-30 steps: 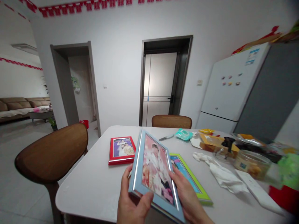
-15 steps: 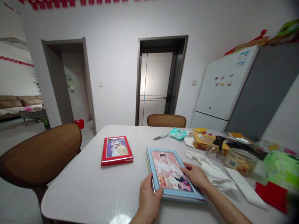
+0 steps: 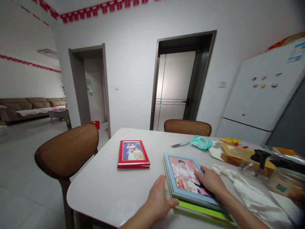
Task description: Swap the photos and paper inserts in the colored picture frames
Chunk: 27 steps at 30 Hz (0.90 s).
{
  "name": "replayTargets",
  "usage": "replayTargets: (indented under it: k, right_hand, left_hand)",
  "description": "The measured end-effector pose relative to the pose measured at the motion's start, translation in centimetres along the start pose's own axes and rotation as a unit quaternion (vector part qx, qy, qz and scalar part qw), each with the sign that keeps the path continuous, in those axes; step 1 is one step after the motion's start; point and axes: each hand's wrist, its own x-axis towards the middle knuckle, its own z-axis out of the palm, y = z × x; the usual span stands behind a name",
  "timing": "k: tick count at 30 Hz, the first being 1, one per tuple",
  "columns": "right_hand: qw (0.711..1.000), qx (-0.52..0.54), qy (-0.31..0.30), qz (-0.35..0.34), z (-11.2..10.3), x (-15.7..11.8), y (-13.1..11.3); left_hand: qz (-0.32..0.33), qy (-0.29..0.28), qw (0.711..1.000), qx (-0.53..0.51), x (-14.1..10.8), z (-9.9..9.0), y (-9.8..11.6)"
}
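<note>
A light blue picture frame (image 3: 188, 176) lies on top of a green frame (image 3: 202, 208), whose near edge sticks out below it. My left hand (image 3: 159, 198) is at the stack's left near corner, with the thumb on the green frame's edge and the fingers along its side. My right hand (image 3: 212, 181) grips the right side of the blue frame, thumb over its photo. Left of them, red picture frames (image 3: 133, 154) lie stacked on the white table (image 3: 107, 190), the top one showing a photo of people.
A knife (image 3: 180, 144), a teal wipes pack (image 3: 201, 142), a yellow box (image 3: 234, 156), a white cloth (image 3: 252, 190) and a clear jar (image 3: 287, 183) are on the table's right side. Wooden chairs (image 3: 69, 149) stand at the left and far edges.
The view has turned left, so things appear further right. The blue frame has shifted relative to the green one, whose near edge now shows. My left thumb has moved down onto the green edge.
</note>
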Motion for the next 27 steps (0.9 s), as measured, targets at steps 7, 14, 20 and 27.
replayTargets:
  k: [7,14,20,27]
  right_hand:
    - [0.999,-0.053,0.012,-0.006,1.3,-1.0,-1.6]
    - [0.999,-0.031,0.004,-0.025,-1.2,-2.6,-1.6]
    - [0.984,0.12,-0.024,-0.127,0.5,-6.8,-11.5]
    - [0.728,0.657,-0.196,0.007,3.0,-12.4,-19.4]
  left_hand:
    - [-0.062,0.104,0.979,0.161,0.9,-7.5,-7.2]
    - [-0.065,0.095,0.967,0.229,1.6,-8.8,-9.3]
    - [-0.046,0.106,0.96,0.257,0.1,-8.9,-7.3]
    - [-0.033,0.122,0.966,0.227,-5.0,-8.9,-4.3]
